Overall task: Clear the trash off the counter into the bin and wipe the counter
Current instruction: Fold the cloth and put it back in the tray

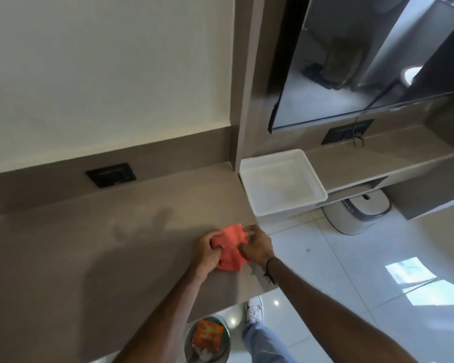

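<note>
Coral-red crumpled cloth (pixel 230 247) bunched by both hands, left (pixel 207 251) and right (pixel 256 248), fingers closed on it, near white plastic tray (pixel 323 191). Advisable: fold flat, then wipe tabletop (pixel 102 244) evenly.

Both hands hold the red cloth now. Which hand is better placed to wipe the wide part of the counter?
Probably the left hand: it grips the cloth, and most bare counter lies on its side. The right hand is near the counter's right edge.
</note>
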